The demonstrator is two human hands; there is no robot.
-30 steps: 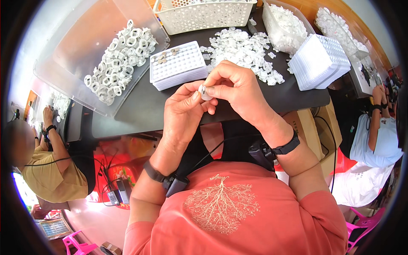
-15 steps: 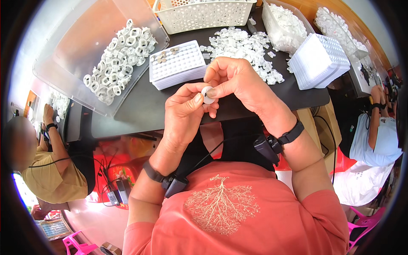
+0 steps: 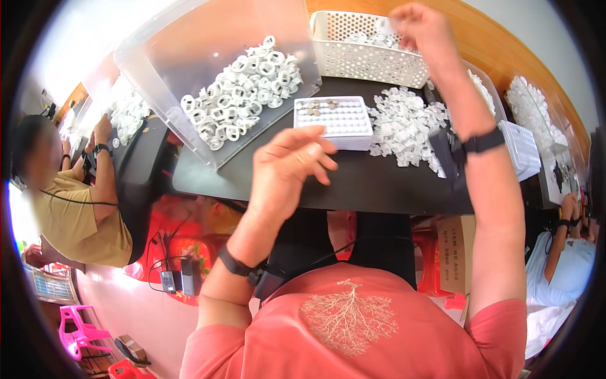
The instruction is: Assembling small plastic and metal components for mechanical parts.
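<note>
My left hand (image 3: 290, 165) hovers over the front edge of the dark table, fingers apart and loosely bent, with nothing visible in it. My right hand (image 3: 423, 33) reaches far over the right end of a cream perforated basket (image 3: 372, 63). Motion smears its fingers, and a blurred whitish piece (image 3: 384, 26) shows beside the fingertips; whether they hold it is unclear. White plastic pieces lie in the basket. Between my hands stands a stack of white trays (image 3: 341, 126) with rows of round white parts, a few brownish discs (image 3: 317, 107) on top.
A clear bin (image 3: 218, 158) at left holds white ring-shaped parts (image 3: 243, 95). Small white clips (image 3: 410, 123) are heaped right of the trays. Another tray stack (image 3: 521, 148) stands farther right. People work at left (image 3: 82, 189) and right (image 3: 562, 252). A carton (image 3: 456, 252) sits below the table.
My hands have parted; the right swung up and far to the basket, away from the round white part both were holding. My left hand has opened. The view has shifted.
</note>
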